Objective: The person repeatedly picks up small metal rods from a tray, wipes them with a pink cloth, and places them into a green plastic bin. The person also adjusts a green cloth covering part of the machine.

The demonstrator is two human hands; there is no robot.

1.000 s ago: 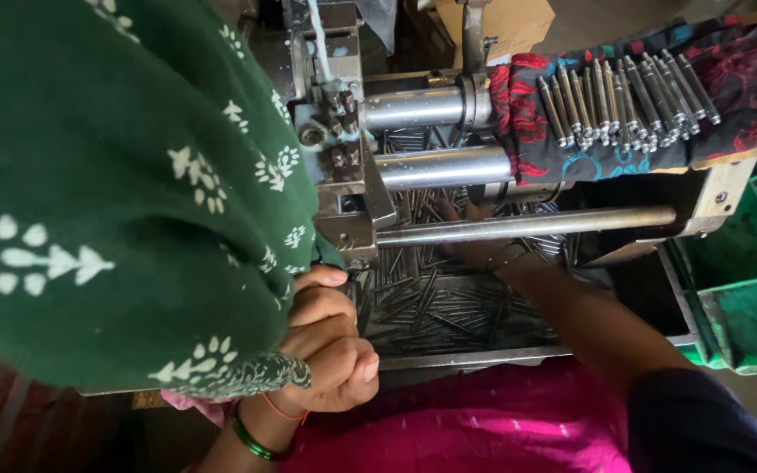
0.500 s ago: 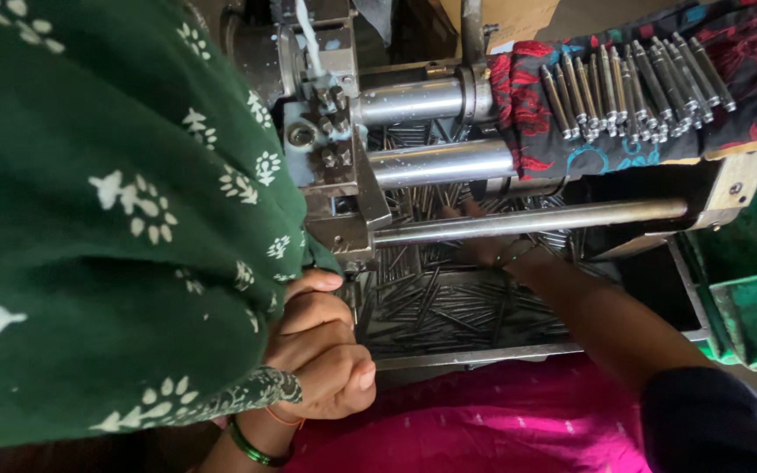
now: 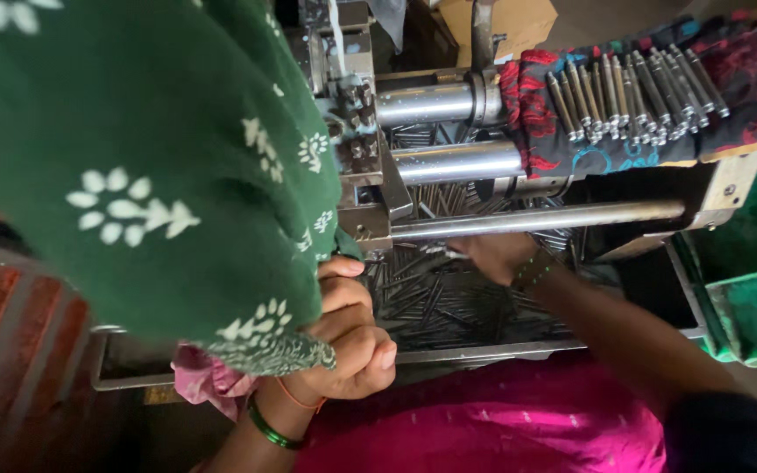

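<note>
The left hand (image 3: 348, 337) is curled into a closed fist at the tray's (image 3: 484, 350) front edge, half under a soft green floral cloth (image 3: 133, 158); what it holds, if anything, is hidden. The right hand (image 3: 492, 254) reaches under a smooth steel rod (image 3: 536, 219) into the tray's heap of thin dark metal pins (image 3: 431, 298) (its fingers are hidden, so its grip cannot be told). Finished silvery pins (image 3: 633, 96) lie in a row on a patterned red cloth (image 3: 746, 79).
</note>
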